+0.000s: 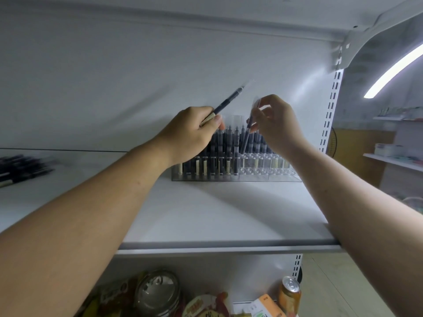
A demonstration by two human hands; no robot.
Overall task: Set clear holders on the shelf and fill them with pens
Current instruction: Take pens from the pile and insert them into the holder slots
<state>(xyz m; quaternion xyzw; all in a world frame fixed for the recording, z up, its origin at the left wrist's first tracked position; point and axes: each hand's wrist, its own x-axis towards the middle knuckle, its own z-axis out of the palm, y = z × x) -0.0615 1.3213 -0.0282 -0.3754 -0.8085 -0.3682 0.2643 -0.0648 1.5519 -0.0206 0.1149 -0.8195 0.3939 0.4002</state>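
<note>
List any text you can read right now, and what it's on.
None legible.
Beige label on the pen in the left hand: blurred.
Labels on pens in the clear holder: too small.
Orange carton: print blurred.
Round red-printed lid: blurred.

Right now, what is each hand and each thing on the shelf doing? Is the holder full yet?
Left hand: grips the first pen, raised and slanted.
Right hand: pinches the second pen, lower end down among the holder's pens.
Clear holder: standing on the shelf, left side packed, right side looks mostly empty.
Loose pens: lying flat at left.
</note>
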